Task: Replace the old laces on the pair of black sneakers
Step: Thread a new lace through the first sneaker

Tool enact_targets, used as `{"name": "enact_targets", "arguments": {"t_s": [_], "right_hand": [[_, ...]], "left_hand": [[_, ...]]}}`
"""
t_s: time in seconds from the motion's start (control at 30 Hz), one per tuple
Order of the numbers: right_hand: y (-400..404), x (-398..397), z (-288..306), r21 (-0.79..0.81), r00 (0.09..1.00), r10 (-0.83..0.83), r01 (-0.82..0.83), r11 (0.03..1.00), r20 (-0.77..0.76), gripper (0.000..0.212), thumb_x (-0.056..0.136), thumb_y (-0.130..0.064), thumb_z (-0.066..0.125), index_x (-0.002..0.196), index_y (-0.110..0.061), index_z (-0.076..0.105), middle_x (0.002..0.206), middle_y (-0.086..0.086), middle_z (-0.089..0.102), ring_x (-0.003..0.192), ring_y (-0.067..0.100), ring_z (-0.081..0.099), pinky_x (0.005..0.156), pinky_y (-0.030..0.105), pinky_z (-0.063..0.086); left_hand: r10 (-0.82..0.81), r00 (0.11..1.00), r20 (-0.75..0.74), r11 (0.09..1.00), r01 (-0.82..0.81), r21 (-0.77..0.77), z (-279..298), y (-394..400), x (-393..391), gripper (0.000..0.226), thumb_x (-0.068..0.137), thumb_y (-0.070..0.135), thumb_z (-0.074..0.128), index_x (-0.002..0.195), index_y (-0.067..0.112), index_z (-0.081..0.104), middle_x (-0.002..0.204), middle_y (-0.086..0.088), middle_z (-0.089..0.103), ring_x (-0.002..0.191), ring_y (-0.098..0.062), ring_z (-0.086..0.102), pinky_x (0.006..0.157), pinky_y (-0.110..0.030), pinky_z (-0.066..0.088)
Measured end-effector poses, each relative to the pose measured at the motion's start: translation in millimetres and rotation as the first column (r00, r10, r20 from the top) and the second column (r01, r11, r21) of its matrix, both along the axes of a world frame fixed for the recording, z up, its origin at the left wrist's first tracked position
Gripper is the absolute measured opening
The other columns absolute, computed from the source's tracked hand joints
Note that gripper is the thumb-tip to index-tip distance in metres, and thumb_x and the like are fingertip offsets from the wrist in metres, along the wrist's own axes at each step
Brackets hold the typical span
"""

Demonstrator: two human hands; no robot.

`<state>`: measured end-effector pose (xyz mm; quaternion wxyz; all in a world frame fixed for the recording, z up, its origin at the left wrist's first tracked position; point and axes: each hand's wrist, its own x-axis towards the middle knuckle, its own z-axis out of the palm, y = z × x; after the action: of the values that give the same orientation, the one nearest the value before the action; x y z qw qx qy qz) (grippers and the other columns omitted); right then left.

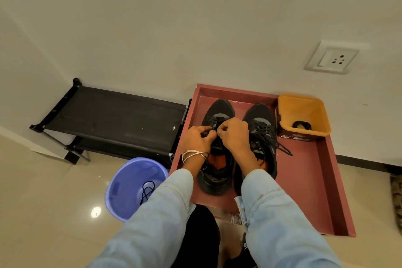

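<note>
Left hand [196, 138] and right hand [233, 134] both pinch the black lace [214, 125] over the left sneaker [217, 115], fingers curled tight. Right sneaker [264, 128] sits beside it, laced, cord ends loose. Both are matte black, in a rectangular maroon tray [309, 180]. Square orange tub [303, 114] holds a coiled lace. Round blue plastic bucket [130, 187] holds another. Tub label is unreadable.

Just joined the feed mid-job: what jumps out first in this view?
Both hands, left hand and right hand, pinch a lace over the left sneaker in the red tray. The right sneaker beside it is laced, ends trailing loose. A black lace lies in the blue bucket on the floor at left.
</note>
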<state>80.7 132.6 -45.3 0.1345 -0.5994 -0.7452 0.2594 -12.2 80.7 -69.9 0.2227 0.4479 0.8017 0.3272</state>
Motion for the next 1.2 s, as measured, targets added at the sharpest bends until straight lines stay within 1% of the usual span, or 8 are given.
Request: {"name": "enact_targets", "arguments": {"t_s": [0.17,0.37,0.6,0.8,0.9,1.07,1.13,1.2], "right_hand": [[-2.9,-2.1,-15.8,-0.023,0.980,-0.113,0.111,0.994,-0.166,0.020,0.084,-0.002,0.058,0.073,-0.003,0.075,0.078,0.009,0.072,0.079,0.023,0.065,0.071,0.032,0.053],[-1.8,-0.2,-18.2,-0.307,0.826,-0.378,0.264,0.914,-0.418,0.017,0.086,-0.001,0.059,0.085,-0.005,0.076,0.088,0.007,0.071,0.081,0.013,0.060,0.072,0.025,0.049],[9.4,-3.4,-24.5,-0.376,0.826,-0.422,0.281,0.883,-0.374,0.016,0.086,-0.001,0.061,0.081,-0.006,0.075,0.086,0.008,0.070,0.083,0.017,0.062,0.069,0.028,0.050],[8.6,-9.6,-33.4,-0.316,0.882,-0.358,0.260,0.913,-0.308,0.029,0.090,-0.015,0.064,0.073,0.008,0.068,0.075,0.017,0.067,0.073,0.022,0.060,0.074,0.044,0.054],[9.0,-11.4,-33.5,-0.309,0.910,-0.327,0.243,0.919,-0.257,0.045,0.091,-0.021,0.062,0.049,-0.008,0.053,0.057,0.008,0.053,0.064,0.025,0.054,0.065,0.043,0.051],[6.2,-7.7,-34.1,-0.321,0.906,-0.293,0.192,0.927,-0.305,0.055,0.097,-0.027,0.053,0.047,-0.015,0.036,0.050,0.004,0.035,0.054,0.022,0.038,0.061,0.038,0.034],[-0.1,-6.8,-30.5,-0.275,0.916,-0.260,0.177,0.945,-0.305,0.050,0.096,-0.028,0.055,0.048,-0.017,0.047,0.063,0.006,0.050,0.067,0.024,0.051,0.070,0.039,0.041],[-9.8,-3.3,-23.2,-0.127,0.960,-0.206,0.184,0.975,-0.191,0.015,0.092,-0.026,0.061,0.080,-0.030,0.069,0.104,0.007,0.058,0.106,0.028,0.051,0.090,0.046,0.040]], "left_hand": [[-0.065,0.998,0.014,0.998,0.065,-0.013,5.1,-3.5,-7.3,0.032,0.090,0.041,0.057,0.116,0.025,0.067,0.110,0.002,0.068,0.098,-0.013,0.061,0.054,-0.003,0.026],[-0.119,0.992,0.041,0.992,0.120,-0.034,7.4,-4.9,-10.1,0.039,0.089,0.048,0.056,0.119,0.024,0.065,0.116,0.002,0.066,0.102,-0.014,0.060,0.059,-0.007,0.030],[-0.183,0.983,0.036,0.979,0.185,-0.085,10.0,-3.2,-11.4,0.043,0.089,0.048,0.055,0.124,0.023,0.062,0.123,0.002,0.062,0.111,-0.015,0.057,0.076,-0.016,0.035],[-0.138,0.990,0.012,0.977,0.138,-0.165,14.4,8.2,-19.3,0.025,0.097,0.035,0.047,0.109,0.024,0.066,0.106,0.000,0.068,0.098,-0.020,0.061,0.079,-0.024,0.039],[-0.107,0.994,-0.033,0.979,0.100,-0.180,16.6,16.3,-18.2,0.016,0.093,0.031,0.056,0.101,0.027,0.069,0.102,0.003,0.069,0.095,-0.017,0.062,0.077,-0.022,0.039],[-0.096,0.993,-0.069,0.981,0.082,-0.177,16.6,20.3,-17.1,0.013,0.090,0.030,0.061,0.095,0.024,0.071,0.097,0.001,0.070,0.088,-0.017,0.062,0.073,-0.022,0.040],[-0.097,0.988,-0.117,0.979,0.074,-0.190,14.8,22.1,-15.4,0.015,0.091,0.031,0.057,0.094,0.023,0.069,0.096,-0.001,0.069,0.092,-0.022,0.063,0.071,-0.024,0.040],[-0.101,0.985,-0.141,0.976,0.070,-0.204,15.1,23.3,-13.4,0.018,0.093,0.031,0.053,0.095,0.020,0.066,0.096,-0.004,0.068,0.091,-0.025,0.062,0.071,-0.027,0.040]]}}
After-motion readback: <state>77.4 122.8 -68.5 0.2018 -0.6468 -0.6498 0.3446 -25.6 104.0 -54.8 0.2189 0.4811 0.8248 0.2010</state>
